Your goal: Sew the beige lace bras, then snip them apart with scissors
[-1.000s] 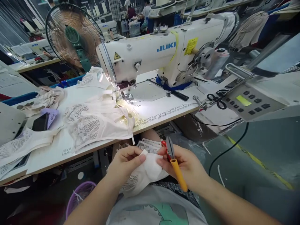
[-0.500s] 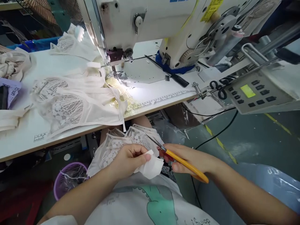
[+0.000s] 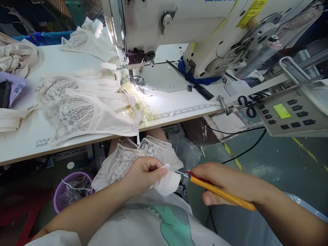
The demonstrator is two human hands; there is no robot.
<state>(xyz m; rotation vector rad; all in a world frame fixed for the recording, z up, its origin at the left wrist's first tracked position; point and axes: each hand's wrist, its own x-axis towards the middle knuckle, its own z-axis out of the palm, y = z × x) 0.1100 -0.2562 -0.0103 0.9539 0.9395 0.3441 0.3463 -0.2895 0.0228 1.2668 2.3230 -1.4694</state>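
My left hand [image 3: 145, 176] pinches a small piece of white fabric [image 3: 167, 182] over my lap. In my right hand [image 3: 217, 182] are scissors [image 3: 221, 192] with an orange handle, their blades pointing left. The blade tips touch the upper edge of the white fabric, close to my left fingertips. White lace pieces [image 3: 123, 164] lie across my lap, just behind my hands. More white lace garments [image 3: 82, 112] rest on the sewing table, left of the machine's needle.
A sewing machine [image 3: 143, 24] stands on the white table [image 3: 25, 147]. Its control panel [image 3: 289, 112] juts out at right. A black-handled tool [image 3: 203, 91] lies near the machine base. A purple basket [image 3: 57, 196] and a red stool [image 3: 28, 212] are at lower left.
My right hand has moved right and turned the scissors flatter, bringing the blades down onto the white fabric. The view has shifted slightly. My left hand still pinches the fabric.
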